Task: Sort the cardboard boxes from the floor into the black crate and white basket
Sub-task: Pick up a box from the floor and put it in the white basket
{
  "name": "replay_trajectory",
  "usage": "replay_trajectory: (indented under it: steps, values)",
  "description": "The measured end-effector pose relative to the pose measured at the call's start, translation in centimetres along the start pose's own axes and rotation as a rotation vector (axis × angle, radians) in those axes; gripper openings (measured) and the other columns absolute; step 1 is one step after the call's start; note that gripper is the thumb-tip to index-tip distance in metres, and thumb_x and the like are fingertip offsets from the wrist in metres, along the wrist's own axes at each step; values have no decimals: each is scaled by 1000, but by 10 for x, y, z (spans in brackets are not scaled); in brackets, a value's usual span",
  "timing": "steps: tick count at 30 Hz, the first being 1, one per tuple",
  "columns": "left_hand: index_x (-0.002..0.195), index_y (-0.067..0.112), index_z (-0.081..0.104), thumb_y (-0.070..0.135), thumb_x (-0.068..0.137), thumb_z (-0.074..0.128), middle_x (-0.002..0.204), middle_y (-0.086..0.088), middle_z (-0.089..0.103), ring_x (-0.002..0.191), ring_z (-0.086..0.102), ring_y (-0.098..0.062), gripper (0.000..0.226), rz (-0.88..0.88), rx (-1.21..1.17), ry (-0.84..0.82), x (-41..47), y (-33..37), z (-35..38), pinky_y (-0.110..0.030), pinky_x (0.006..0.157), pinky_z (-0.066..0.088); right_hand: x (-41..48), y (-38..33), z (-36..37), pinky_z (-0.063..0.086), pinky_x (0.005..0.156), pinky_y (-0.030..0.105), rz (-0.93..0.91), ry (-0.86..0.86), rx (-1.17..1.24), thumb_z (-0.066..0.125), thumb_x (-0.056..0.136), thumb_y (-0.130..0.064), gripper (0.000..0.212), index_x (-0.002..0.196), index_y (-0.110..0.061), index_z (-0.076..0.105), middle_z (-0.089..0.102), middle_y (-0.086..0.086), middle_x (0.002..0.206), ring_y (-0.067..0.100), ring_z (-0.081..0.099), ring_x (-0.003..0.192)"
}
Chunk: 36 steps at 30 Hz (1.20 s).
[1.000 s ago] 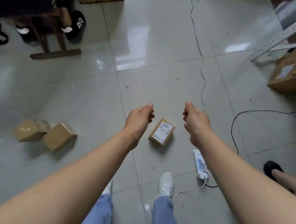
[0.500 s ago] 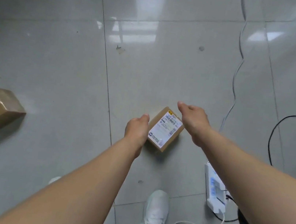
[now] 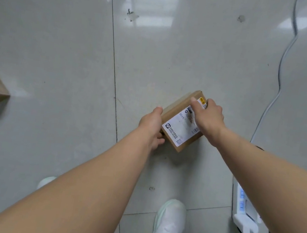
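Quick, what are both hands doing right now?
Left hand: holding the labelled cardboard box at its left side.
Right hand: holding the same box's right edge.

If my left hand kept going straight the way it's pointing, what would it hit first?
The labelled box. Your left hand points straight at its left side and seems to be touching it, fingers curled at the lower edge, though depth is hard to judge.

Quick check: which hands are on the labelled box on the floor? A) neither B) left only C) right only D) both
D: the left hand grips the near-left edge of the labelled box, and the right hand grips its far right side.
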<state>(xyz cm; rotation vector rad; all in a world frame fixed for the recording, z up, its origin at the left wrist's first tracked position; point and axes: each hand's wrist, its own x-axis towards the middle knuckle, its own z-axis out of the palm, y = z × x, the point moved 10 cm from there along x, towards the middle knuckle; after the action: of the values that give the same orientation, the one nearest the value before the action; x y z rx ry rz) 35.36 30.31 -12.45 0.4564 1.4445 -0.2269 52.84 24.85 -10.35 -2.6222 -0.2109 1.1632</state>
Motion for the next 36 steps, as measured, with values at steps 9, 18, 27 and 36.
replay_trajectory:
  steps: [9, 18, 27, 36]
  values:
    - [97, 10, 57, 39, 99, 39, 81, -4, 63, 89, 58, -26, 35, 253, -55, 119, -167, 139, -44, -53, 98, 40, -110, -120, -105, 47, 87, 40, -77, 45, 293, 45, 85, -64, 63, 117, -10, 43, 34, 2, 117, 26, 49, 109]
    - [76, 16, 50, 31, 96, 44, 71, 0, 56, 71, 52, -18, 26, 473, -174, 160, -417, 240, -110, -36, 66, 44, -301, -270, -227, 42, 56, 25, -278, 105, 578, 47, 86, -64, 51, 98, -15, 45, 58, 1, 95, 11, 57, 82]
    - [80, 17, 56, 36, 94, 48, 56, 9, 52, 62, 49, -15, 25, 734, -234, 151, -644, 272, -219, -34, 72, 43, -508, -375, -274, 44, 78, 31, -428, 72, 693, 48, 87, -59, 57, 122, -13, 50, 56, 2, 116, 16, 54, 99]
    - [73, 16, 56, 31, 90, 52, 76, -3, 56, 70, 50, -18, 22, 1012, -400, 322, -804, 249, -328, -28, 62, 40, -662, -457, -271, 38, 52, 21, -601, -100, 758, 45, 92, -55, 37, 79, -23, 57, 57, -7, 85, 5, 52, 74]
